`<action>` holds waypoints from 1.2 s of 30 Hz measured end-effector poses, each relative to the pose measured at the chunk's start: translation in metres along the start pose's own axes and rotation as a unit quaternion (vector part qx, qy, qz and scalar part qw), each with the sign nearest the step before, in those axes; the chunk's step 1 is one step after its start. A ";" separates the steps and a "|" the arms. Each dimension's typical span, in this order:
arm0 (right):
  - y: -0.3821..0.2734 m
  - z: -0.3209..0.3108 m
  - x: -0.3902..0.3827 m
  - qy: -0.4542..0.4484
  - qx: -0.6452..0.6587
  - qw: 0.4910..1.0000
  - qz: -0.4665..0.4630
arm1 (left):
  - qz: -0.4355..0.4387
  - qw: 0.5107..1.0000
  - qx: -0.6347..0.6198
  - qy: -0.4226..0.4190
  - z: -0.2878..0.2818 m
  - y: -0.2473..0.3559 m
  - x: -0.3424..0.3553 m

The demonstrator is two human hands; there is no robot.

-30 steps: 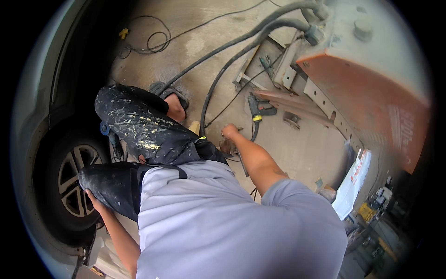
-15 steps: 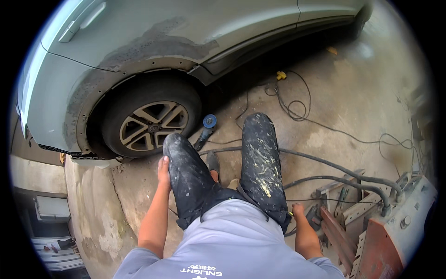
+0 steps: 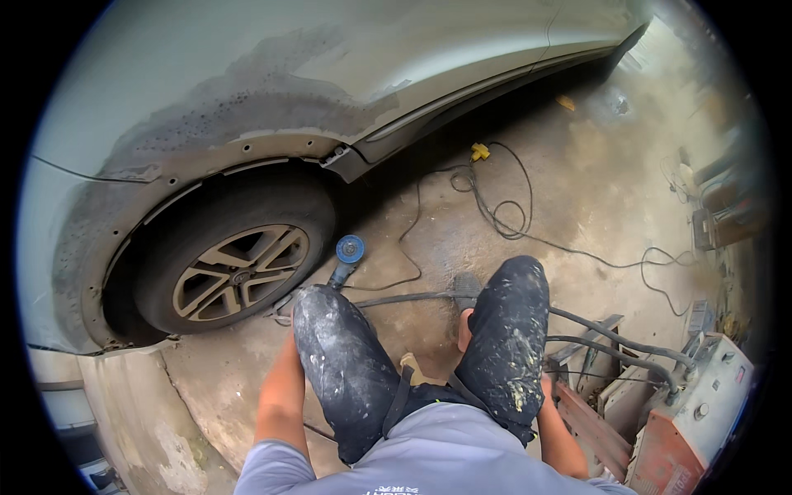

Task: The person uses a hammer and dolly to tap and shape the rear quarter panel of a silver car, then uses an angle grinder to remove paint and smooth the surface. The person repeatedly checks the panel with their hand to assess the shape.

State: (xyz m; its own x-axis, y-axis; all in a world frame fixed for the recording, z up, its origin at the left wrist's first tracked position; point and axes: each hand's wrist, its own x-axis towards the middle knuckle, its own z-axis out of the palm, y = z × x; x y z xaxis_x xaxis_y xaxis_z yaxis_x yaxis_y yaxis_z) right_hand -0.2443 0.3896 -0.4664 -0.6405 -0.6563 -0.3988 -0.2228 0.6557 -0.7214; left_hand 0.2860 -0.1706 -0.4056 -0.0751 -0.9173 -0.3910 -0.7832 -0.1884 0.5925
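Left hand point(image 3: 289, 324): positioned at the outer side of the left knee, largely hidden. State of the left grip: cannot be determined. Right hand point(image 3: 545, 385): positioned beside the outer side of the right thigh, partly covered by the trousers point(image 3: 505, 330). State of the right grip: cannot be determined.

Angle grinder point(image 3: 345, 263): located on the concrete floor point(image 3: 577, 206) just beyond the left knee, near the floor edge bordered by the car point(image 3: 206, 49). Its blue disc faces upward; its rear end is hidden by the knee. The wheel point(image 3: 241, 274) stands to the left of the grinder. Grey bare patches surround the wheel arch.

Yellow connector point(image 3: 480, 152): located on the floor near the car-side edge, beside a loosely looped thin black cord point(image 3: 529, 234).

Red and grey machine point(image 3: 697, 400): located toward the right-hand edge of the floor. Two thick black cables point(image 3: 617, 333) run from it to the right leg. A reddish metal bar point(image 3: 592, 427) lies between the machine and the right forearm.
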 end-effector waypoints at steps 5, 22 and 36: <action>-0.325 -0.050 0.006 0.212 0.307 0.927 0.028 | 0.011 0.993 0.119 -0.023 0.042 0.010 0.071; -0.412 -0.002 0.028 0.324 -0.282 0.896 -0.114 | -0.087 0.972 0.197 -0.095 0.143 -0.079 0.204; -0.453 0.001 0.027 0.277 -0.233 0.905 -0.224 | 0.238 0.945 -0.134 -0.179 0.039 0.083 0.065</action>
State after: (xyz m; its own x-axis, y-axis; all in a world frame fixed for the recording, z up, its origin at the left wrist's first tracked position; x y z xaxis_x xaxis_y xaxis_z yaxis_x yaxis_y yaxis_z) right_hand -0.1601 0.0745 -0.1513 -0.6501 -0.6923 0.3131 -0.7547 0.5405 -0.3719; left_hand 0.1917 -0.2322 -0.4093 -0.6213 -0.7519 -0.2206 -0.4269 0.0887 0.8999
